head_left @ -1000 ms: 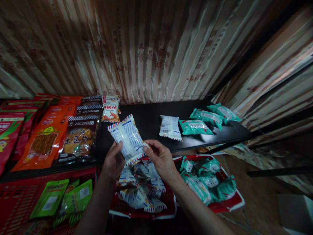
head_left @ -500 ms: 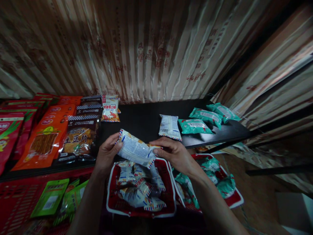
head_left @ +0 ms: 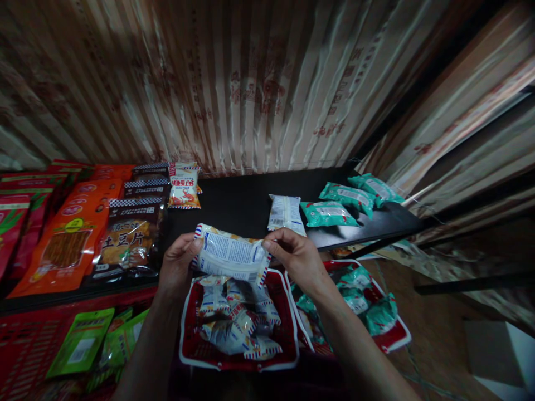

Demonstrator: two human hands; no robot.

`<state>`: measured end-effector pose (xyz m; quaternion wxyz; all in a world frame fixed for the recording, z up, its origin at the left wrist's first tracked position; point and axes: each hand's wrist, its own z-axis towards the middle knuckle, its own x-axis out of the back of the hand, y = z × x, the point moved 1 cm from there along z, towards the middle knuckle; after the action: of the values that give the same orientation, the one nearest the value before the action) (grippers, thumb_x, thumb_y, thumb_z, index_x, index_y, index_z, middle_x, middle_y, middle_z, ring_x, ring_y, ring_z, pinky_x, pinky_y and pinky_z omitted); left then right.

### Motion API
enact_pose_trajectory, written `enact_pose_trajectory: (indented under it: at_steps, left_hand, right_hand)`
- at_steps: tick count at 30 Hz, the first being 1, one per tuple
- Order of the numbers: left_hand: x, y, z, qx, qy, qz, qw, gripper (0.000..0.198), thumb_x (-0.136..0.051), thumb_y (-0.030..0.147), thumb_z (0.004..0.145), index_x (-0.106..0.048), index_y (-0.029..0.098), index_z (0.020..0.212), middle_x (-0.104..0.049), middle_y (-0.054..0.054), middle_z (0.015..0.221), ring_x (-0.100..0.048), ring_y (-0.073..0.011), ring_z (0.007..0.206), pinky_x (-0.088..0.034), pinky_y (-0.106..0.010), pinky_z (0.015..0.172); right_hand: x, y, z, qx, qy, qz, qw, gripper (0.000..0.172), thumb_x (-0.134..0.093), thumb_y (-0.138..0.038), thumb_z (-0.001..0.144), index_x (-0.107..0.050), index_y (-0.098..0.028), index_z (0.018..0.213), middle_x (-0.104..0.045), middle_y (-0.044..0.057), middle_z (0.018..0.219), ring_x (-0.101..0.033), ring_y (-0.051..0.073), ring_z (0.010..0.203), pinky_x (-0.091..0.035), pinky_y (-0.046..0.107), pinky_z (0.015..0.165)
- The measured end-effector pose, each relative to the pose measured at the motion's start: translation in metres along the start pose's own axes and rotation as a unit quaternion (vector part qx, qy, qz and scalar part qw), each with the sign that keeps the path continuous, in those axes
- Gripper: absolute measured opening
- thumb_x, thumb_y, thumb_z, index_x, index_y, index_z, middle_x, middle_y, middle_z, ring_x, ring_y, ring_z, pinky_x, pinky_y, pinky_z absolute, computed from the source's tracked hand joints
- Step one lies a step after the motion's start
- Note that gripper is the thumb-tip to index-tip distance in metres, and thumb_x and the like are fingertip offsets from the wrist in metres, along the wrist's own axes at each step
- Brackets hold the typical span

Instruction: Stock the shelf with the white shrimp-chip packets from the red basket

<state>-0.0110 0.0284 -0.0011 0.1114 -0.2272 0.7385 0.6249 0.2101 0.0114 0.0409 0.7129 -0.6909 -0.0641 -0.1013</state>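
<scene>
Between my two hands is a white snack bag (head_left: 232,255) with striped ends, its printed back turned toward me. My left hand (head_left: 179,259) pinches its left end, and my right hand (head_left: 295,256) pinches the upper right corner. Just below it stands a red basket (head_left: 190,340) with a white rim, holding several bags of the same kind. On the black shelf (head_left: 234,200) beyond, one matching bag (head_left: 286,213) lies back side up near my right hand. Another, its front showing a red shrimp picture (head_left: 184,189), leans at the back left.
Several green snack bags (head_left: 330,214) lie at the shelf's right end. Brown potato-chip bags (head_left: 129,239), orange bags (head_left: 69,245) and red bags (head_left: 12,223) fill the left. A second red basket (head_left: 401,337) holds green bags. Flat lime-green packets (head_left: 81,342) lie in a red crate (head_left: 20,345) below.
The snack bag in my hands has been turned more level and pulled straighter. My right hand has shifted its grip to the upper corner. The view has moved slightly.
</scene>
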Motion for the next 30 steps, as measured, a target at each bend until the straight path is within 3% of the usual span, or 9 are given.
enact_pose_trajectory:
  at_steps: [6,18,24,30]
  left_hand:
    - [-0.006,-0.005,-0.002,0.019,0.009,-0.010,1.000,0.028,-0.080,0.034,0.059,-0.066,0.017,0.076,-0.070,0.001,0.066,-0.062,-0.0137,0.057,-0.048,-0.025,0.058]
    - [-0.006,-0.004,-0.002,0.026,0.049,-0.012,0.998,0.030,-0.080,0.036,0.058,-0.066,0.017,0.078,-0.068,0.003,0.065,-0.058,-0.0111,0.055,-0.044,-0.022,0.054]
    - [-0.007,-0.001,-0.003,0.047,0.029,0.006,0.998,0.028,-0.079,0.034,0.058,-0.063,0.016,0.073,-0.063,0.005,0.058,-0.052,-0.0083,0.049,-0.039,-0.020,0.048]
    - [-0.003,0.006,-0.003,0.094,-0.014,0.031,0.995,0.027,-0.076,0.036,0.059,-0.061,0.017,0.070,-0.057,0.006,0.051,-0.046,-0.0070,0.041,-0.034,-0.019,0.043]
  right_hand:
    - [0.001,0.001,-0.001,0.017,0.046,-0.035,0.998,0.023,-0.060,-0.041,0.077,-0.061,-0.018,0.074,-0.059,0.001,0.067,-0.053,0.015,0.062,-0.043,0.026,0.057]
    - [-0.002,0.004,0.000,0.021,0.050,-0.016,0.998,0.022,-0.061,-0.039,0.077,-0.063,-0.018,0.075,-0.060,0.001,0.069,-0.053,0.015,0.064,-0.042,0.027,0.061]
    - [-0.003,0.008,0.002,0.016,0.043,-0.023,0.999,0.025,-0.060,-0.042,0.077,-0.062,-0.017,0.074,-0.057,-0.001,0.065,-0.050,0.013,0.060,-0.040,0.025,0.057]
    - [-0.002,0.011,0.001,0.030,0.027,-0.110,0.993,0.022,-0.055,-0.039,0.082,-0.063,-0.018,0.082,-0.063,0.002,0.073,-0.057,0.017,0.066,-0.046,0.029,0.063]
